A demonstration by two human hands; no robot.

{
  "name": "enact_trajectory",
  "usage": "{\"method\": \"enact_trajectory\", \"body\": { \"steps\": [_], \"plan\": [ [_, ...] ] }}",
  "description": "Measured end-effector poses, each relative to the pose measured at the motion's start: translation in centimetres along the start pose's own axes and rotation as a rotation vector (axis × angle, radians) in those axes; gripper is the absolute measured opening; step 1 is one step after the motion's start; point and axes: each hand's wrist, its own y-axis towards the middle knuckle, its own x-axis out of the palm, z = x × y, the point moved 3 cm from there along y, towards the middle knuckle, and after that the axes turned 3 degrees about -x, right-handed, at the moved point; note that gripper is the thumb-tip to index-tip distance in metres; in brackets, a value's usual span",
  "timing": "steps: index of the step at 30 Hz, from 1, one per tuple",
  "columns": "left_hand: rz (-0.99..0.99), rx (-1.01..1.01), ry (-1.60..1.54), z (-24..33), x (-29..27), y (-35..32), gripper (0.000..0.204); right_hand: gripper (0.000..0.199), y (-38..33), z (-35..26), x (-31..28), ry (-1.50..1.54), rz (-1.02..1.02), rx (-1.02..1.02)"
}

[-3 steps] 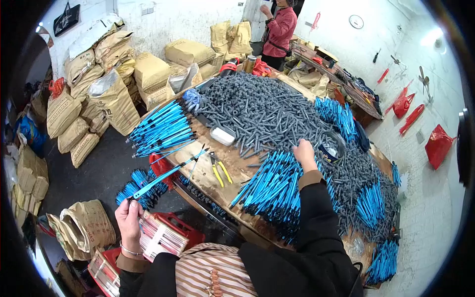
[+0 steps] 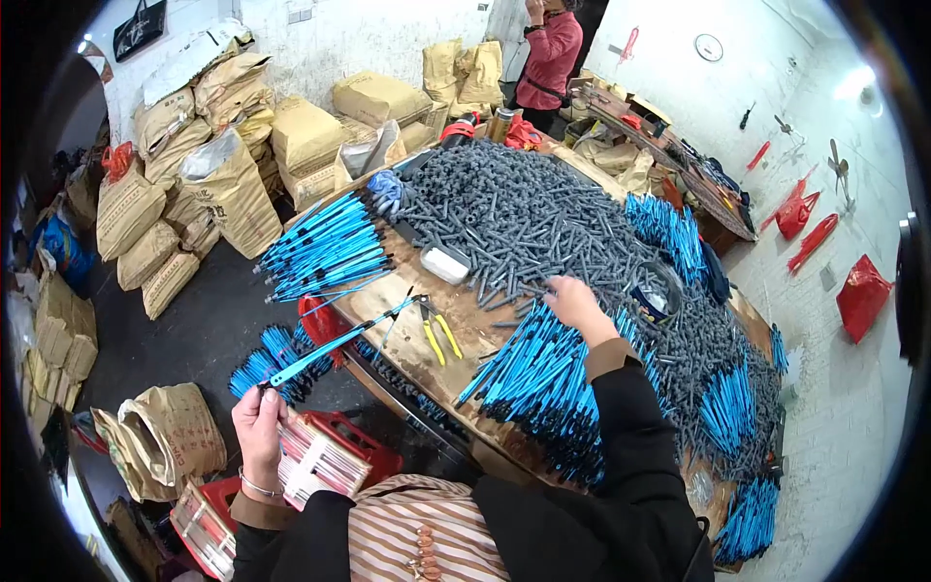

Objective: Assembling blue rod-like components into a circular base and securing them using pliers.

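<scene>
Left hand [image 2: 260,419] clamped on long blue rod [image 2: 335,346], off table edge. Right hand [image 2: 574,299] spread loosely over grey pieces [image 2: 524,218], touching pile, gripping nothing clearly. Best: steady rod, pick single piece, avoid blue bundle [image 2: 543,378].

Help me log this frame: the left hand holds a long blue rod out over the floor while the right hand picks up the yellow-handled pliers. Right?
Not quite. In the head view the right hand reaches into the grey pieces; the yellow-handled pliers lie untouched on the table. The left hand does hold the long blue rod.
</scene>
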Motion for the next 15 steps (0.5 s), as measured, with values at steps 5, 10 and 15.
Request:
{"method": "enact_trajectory", "body": {
  "steps": [5,10,15],
  "plan": [
    [-0.042,-0.006,-0.001,0.1,1.6,-0.5,0.012,0.035,-0.9,-9.9,6.3,-0.203,-0.408,-0.609],
    [-0.05,-0.011,-0.013,-0.5,0.5,-1.2,0.012,0.049,-2.0,-9.8,10.5,-0.332,-0.622,-0.579],
    [-0.042,-0.045,-0.024,-1.8,-0.8,-2.1,0.012,0.061,-2.5,-5.7,11.6,-0.388,-0.793,-0.373]
  ]
}}
